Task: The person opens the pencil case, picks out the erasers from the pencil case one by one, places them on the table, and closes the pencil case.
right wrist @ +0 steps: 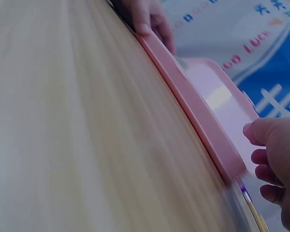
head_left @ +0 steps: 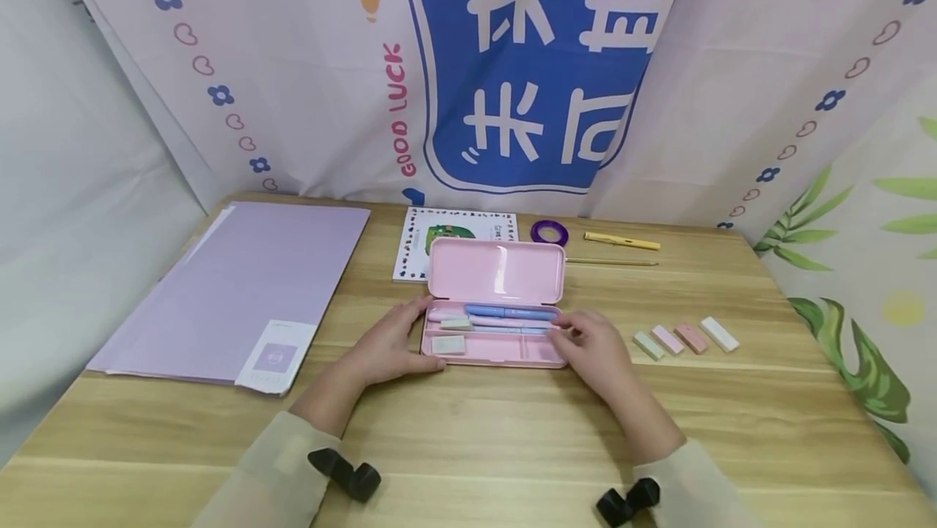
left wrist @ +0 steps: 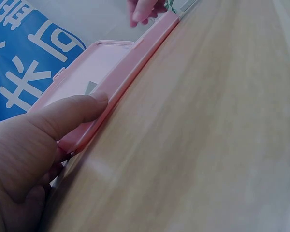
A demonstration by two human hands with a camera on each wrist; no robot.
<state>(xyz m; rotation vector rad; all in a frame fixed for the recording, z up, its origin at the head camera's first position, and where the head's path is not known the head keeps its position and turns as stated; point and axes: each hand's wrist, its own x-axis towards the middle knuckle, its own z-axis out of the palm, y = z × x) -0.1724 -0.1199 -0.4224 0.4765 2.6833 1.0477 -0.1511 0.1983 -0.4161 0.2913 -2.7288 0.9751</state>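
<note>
A pink pencil case (head_left: 476, 358) lies on the table with its lid (head_left: 468, 272) raised at the back. Blue pens (head_left: 486, 311) and a pale pink pen (head_left: 505, 322) lie along its rear compartment, with a small greenish eraser (head_left: 455, 324) over them. Another pale eraser (head_left: 448, 345) sits in the front compartment. My left hand (head_left: 395, 345) grips the left end, thumb (left wrist: 82, 108) along the front wall and fingers round the side. Above the right end is my right hand (head_left: 594, 353), fingers loosely curled, fingertips close to the pens' ends; nothing shows held in it.
Several small erasers (head_left: 690, 338) stand in a row at right. Behind the case lie a booklet (head_left: 410, 255), a purple tape roll (head_left: 537, 237), a yellow pen (head_left: 622, 241) and a pencil (head_left: 615, 262). Large lilac folders (head_left: 249, 284) with a white card (head_left: 274, 373) lie at left.
</note>
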